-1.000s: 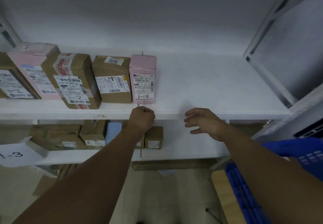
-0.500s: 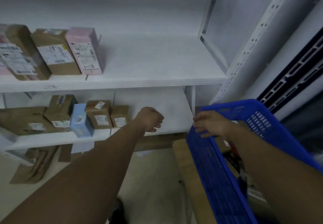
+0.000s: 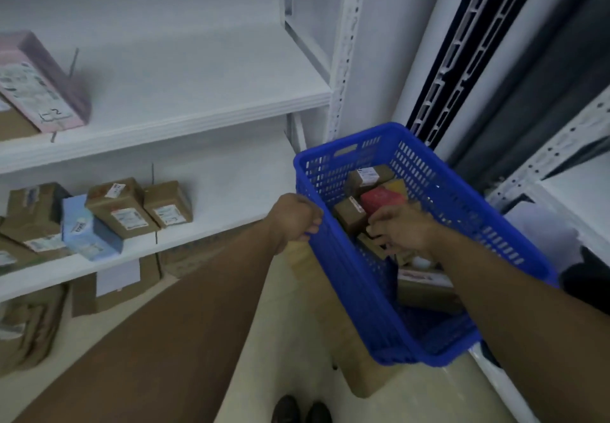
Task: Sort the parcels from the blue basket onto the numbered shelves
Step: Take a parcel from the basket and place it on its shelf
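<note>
Left hand, at the centre of the frame, is balled into a fist with its fingers curled round the left rim of the blue basket. Right hand reaches into the basket from the right, palm down, fingers bent onto the small brown parcels beneath it; whether they actually grip one cannot be told. Just above that hand, inside the basket, lie a red box, a brown box with a white label and another small brown box. A larger brown parcel lies lower in the basket, beside the right forearm. The basket fills the centre right of the frame and sits tilted over a tan surface.

Left of the basket run the white shelves. On the lower shelf, at centre left, stand several brown parcels and a light blue parcel, packed close together. On the upper shelf, at the upper left edge, a pink parcel bears a handwritten 2 on its label. Brown cartons sit under the lower shelf at lower left. A white perforated upright rises at top centre, and a pair of dark shoes shows at the bottom edge.
</note>
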